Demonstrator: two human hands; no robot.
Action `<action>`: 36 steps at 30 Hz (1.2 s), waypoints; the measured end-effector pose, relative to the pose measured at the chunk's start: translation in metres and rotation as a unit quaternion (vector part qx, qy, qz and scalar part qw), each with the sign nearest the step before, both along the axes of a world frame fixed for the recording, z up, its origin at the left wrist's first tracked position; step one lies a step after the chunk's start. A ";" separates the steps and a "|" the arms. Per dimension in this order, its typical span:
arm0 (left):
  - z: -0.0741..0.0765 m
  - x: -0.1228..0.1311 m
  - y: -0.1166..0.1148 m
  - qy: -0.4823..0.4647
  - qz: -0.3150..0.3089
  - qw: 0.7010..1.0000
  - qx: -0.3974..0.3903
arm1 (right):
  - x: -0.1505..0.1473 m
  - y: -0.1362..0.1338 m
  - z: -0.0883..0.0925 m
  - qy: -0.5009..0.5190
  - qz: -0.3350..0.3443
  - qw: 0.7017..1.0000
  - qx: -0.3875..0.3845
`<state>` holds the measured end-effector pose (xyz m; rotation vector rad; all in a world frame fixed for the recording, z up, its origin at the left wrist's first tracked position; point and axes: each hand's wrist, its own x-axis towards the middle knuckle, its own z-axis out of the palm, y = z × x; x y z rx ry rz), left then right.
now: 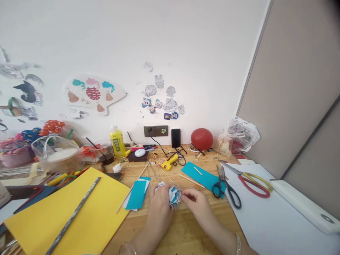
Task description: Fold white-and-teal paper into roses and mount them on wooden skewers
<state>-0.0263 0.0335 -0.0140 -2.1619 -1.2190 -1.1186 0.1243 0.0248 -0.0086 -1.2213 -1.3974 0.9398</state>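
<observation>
A blue-and-white paper flower (pixel 174 197) with ruffled layers is held low over the table in front of me. My left hand (pixel 160 202) wraps round its left side and hides part of it. From the other side, my right hand (pixel 196 200) pinches at the flower's right edge with thumb and forefinger closed. Left of the hands lies a small stack of blue paper pieces (pixel 136 194) with white ones beneath. Black-handled scissors (pixel 222 182) rest to the right, partly over a longer blue paper strip (pixel 204 177).
Behind the hands are a yellow glue gun (pixel 170 162), thin wooden sticks (pixel 191 180) and a cable. Yellow card (pixel 71 198) covers the left. White sheets (pixel 255 219) and red-and-yellow-handled scissors (pixel 253 187) lie right. A drink bottle (pixel 117 141), phone (pixel 175 138) and red balloon (pixel 202 139) stand near the wall.
</observation>
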 end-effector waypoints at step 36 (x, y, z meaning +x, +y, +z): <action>-0.015 0.000 0.003 -0.103 -0.009 0.991 -0.090 | -0.005 -0.004 0.003 0.062 0.030 0.997 -0.044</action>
